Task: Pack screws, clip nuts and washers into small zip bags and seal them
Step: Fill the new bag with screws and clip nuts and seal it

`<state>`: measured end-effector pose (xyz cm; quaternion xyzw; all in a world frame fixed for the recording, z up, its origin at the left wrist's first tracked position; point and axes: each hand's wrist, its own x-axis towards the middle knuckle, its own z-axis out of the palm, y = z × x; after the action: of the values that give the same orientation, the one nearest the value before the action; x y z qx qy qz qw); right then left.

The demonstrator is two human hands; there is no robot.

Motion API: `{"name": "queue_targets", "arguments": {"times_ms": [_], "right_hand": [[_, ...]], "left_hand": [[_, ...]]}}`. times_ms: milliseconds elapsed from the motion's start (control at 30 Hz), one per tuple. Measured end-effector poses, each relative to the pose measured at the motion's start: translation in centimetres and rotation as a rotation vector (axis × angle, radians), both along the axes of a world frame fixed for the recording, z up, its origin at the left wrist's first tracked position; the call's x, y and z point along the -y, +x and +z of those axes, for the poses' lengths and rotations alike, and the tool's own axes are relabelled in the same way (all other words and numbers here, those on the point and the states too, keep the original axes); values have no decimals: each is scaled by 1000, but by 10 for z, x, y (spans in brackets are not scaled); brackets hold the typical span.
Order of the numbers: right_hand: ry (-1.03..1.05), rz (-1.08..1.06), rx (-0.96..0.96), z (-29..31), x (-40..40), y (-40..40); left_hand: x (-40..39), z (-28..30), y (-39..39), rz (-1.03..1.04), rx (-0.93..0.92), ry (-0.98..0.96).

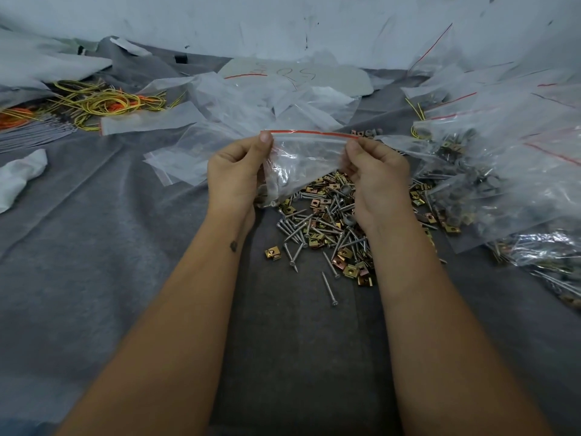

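Bag: small clear zip bag [301,158] with a red strip along its top edge, held up above the loose hardware pile, between both hands, top edge level.
Bag contents: a few pieces sit in the lower left corner of the bag; their type cannot be told through the plastic.
Left hand: left hand [234,173] grips the bag's left top corner, thumb on the near face just under the red strip, remaining fingers curled behind the plastic.
Right hand: right hand [375,177] grips the bag's right top corner the same way, thumb in front, fingers curled behind.
Seal state: whether the zip is closed cannot be told.
Screws: silver screws [330,289] lie scattered on the cloth below and between the wrists, mixed into the pile.
Clip nuts: gold-coloured clip nuts [272,253] lie mixed with the screws; one sits apart at the pile's left edge.
Washers: grey washers [347,188] rest in the pile near the right hand.
Work surface: grey cloth [125,247] covers the whole area.
Empty bags: loose stack of empty zip bags [176,166] lies left of the left hand, more beyond it.
Filled bags: heap of filled bags [503,171] lies to the right of the pile.
Wires: yellow and orange wires [103,103] lie at far left.
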<state>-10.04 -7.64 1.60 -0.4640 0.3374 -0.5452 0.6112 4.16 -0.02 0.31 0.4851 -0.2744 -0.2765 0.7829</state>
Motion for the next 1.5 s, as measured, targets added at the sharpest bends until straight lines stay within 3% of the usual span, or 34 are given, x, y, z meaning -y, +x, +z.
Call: {"name": "queue_targets", "arguments": {"times_ms": [267, 467, 567, 700, 867, 1000, 1333, 1500], "right_hand": [[4, 122, 18, 0, -2, 2], [-85, 32, -65, -3, -1, 2], [-39, 136, 20, -1, -1, 2], [-80, 163, -29, 0, -4, 3], [-131, 67, -103, -2, -6, 3], [-69, 147, 3, -1, -5, 3], [-187, 113, -78, -1, -6, 4], [-153, 196, -80, 1, -6, 1]], "left_hand": [[0, -3, 1, 59, 46, -14], [-2, -2, 0, -1, 161, -4], [-2, -2, -1, 11, 191, -14], [-2, -2, -3, 5, 228, -2], [-3, -1, -3, -62, 184, 12], [-2, -1, -2, -56, 212, 27], [-5, 1, -1, -135, 204, -7], [-6, 0, -2, -175, 245, -34]]}}
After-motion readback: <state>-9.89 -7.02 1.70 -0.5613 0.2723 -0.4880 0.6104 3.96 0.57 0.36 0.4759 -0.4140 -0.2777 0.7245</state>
